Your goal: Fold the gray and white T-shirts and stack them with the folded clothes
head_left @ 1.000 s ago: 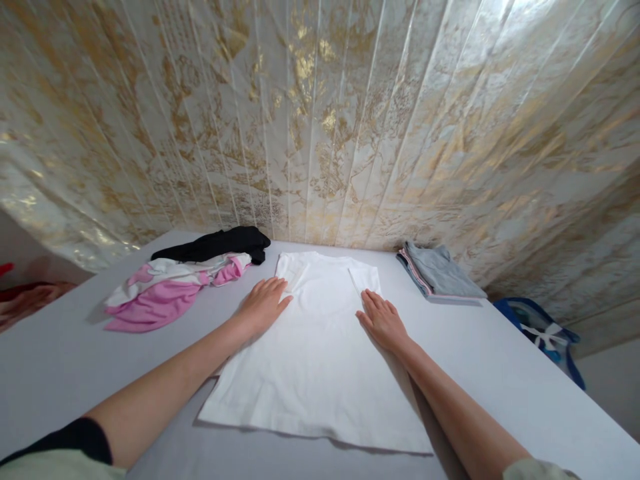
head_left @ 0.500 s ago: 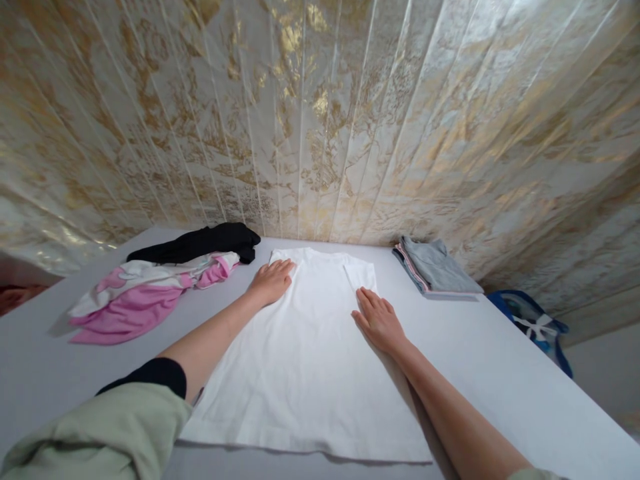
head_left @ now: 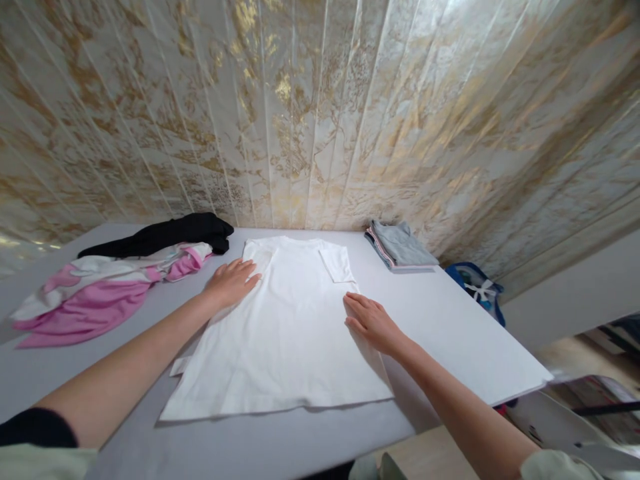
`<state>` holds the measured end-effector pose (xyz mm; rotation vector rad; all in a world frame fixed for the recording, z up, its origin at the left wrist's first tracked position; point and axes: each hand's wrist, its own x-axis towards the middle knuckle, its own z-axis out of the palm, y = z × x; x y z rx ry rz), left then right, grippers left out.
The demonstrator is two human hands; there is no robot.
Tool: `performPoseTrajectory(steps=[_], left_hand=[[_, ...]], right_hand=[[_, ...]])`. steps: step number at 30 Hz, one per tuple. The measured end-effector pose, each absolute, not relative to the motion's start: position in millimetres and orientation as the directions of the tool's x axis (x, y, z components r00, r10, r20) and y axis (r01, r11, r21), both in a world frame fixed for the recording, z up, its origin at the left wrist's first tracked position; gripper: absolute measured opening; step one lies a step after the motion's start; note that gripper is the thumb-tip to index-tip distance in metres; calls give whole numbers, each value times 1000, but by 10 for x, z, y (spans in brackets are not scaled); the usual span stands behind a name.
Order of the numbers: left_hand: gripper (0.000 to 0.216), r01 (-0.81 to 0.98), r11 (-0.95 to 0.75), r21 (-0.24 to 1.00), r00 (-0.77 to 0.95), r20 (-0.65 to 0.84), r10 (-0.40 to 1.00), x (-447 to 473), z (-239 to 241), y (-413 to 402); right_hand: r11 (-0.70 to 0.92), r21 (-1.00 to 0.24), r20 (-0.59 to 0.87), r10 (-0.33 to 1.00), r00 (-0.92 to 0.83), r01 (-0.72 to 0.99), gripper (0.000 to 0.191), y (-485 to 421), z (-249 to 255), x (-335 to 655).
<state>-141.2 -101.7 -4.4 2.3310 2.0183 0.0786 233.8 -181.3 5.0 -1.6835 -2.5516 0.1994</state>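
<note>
A white T-shirt point(head_left: 287, 333) lies flat on the pale table point(head_left: 450, 333), folded lengthwise with its sleeves turned in. My left hand point(head_left: 231, 282) rests palm down on the shirt's left edge near the top, fingers stretched out. On the shirt's right edge, at mid-length, my right hand point(head_left: 369, 321) lies flat with its fingers together and extended. Neither hand grips anything.
A pink and white garment point(head_left: 95, 300) and a black garment point(head_left: 165, 235) lie crumpled at the table's left back. A folded grey stack point(head_left: 397, 245) sits at the back right by the gold-patterned wall. A blue bag point(head_left: 475, 290) stands beyond the table's right edge.
My left hand has slid back down the shirt's left edge from the collar area. My right hand has moved slightly toward me. The view has swung right.
</note>
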Motion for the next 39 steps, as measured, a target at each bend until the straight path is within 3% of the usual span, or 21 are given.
performPoseTrajectory(steps=[10, 17, 23, 27, 32, 39], left_hand=[[61, 985, -163, 55, 161, 37, 986, -1548, -207, -1949], [56, 990, -127, 54, 126, 20, 992, -1671, -203, -2675], [50, 999, -34, 32, 31, 90, 995, -1770, -91, -2896], [49, 981, -172, 94, 150, 198, 969, -1196, 68, -2703], [53, 910, -380, 166, 360, 137, 923, -584, -76, -2602], [58, 922, -369, 115, 349, 158, 924, -1273, -242, -2859]], right_hand=[[326, -50, 83, 943, -322, 944, 51, -2427, -114, 2578], [451, -70, 61, 892, -447, 890, 52, -2724, -189, 2497], [344, -85, 84, 938, -337, 935, 51, -2742, -160, 2653], [443, -159, 161, 894, -419, 883, 50, -2677, 0, 2053], [539, -210, 140, 843, -520, 816, 56, -2699, -37, 1245], [378, -78, 79, 925, -373, 922, 61, -2784, -203, 2046]])
